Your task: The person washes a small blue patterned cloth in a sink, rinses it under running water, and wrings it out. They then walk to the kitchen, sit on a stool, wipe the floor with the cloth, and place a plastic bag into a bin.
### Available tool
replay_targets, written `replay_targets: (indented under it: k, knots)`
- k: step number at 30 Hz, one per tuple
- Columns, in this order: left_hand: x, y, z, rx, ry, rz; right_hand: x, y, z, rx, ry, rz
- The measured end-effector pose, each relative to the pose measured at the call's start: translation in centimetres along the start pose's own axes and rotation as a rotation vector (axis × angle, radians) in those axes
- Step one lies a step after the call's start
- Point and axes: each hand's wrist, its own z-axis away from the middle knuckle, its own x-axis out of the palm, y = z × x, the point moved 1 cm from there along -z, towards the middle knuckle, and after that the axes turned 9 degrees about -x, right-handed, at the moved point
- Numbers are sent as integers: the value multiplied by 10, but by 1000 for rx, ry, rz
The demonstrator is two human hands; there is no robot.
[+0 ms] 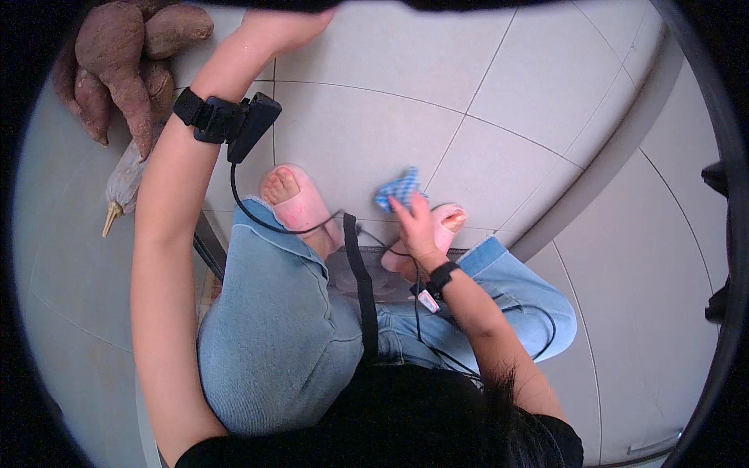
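My left hand [292, 26] reaches to the top edge of the view, where its fingers are cut off; whether it holds anything is hidden. A black strap with a black device [251, 126] sits round my left wrist. Low between my feet, my right hand [416, 225] has its fingertips on a crumpled blue-and-white checked cloth [401, 190], at the floor by the pink slipper [447, 225] on my right foot. Hand and cloth are slightly blurred. A second black strap [442, 279] is round my right wrist.
Several large sweet potatoes [111, 44] lie at the upper left, with a pale, stemmed gourd [126, 175] below them. Black cables [257, 219] hang across my legs and slippers. Pale floor tiles [363, 128] stretch ahead; a curved grey edge [608, 146] runs along the right.
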Motion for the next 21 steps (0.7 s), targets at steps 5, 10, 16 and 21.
replay_targets:
  k: [5,10,16,21]
  knots:
    - [-9,4,1,-11,-21,11,-31,26,21,688,524,71]
    - [-6,2,2,-23,-21,-18,-20,79,15,1150,775,-353]
    - [24,-11,-4,122,-82,-173,16,58,-48,1364,931,-543]
    - [38,-22,-4,263,141,-80,-46,82,-91,890,1204,-469]
